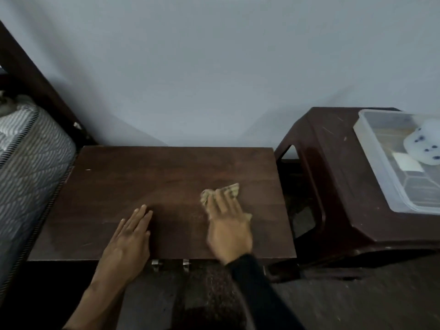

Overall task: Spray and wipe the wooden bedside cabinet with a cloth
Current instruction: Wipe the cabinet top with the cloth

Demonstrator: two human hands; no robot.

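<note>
The dark wooden bedside cabinet fills the middle of the view, its flat top facing me. My right hand presses a crumpled beige cloth flat against the right half of the top; the cloth pokes out beyond the fingertips, and the hand looks blurred. Palm down on the front middle of the top lies my left hand, fingers together and holding nothing. No spray bottle is in view.
A mattress and dark bed frame stand against the cabinet's left side. To the right is a dark plastic stool carrying a clear plastic container with a white spotted item. Two metal handles show under the front edge.
</note>
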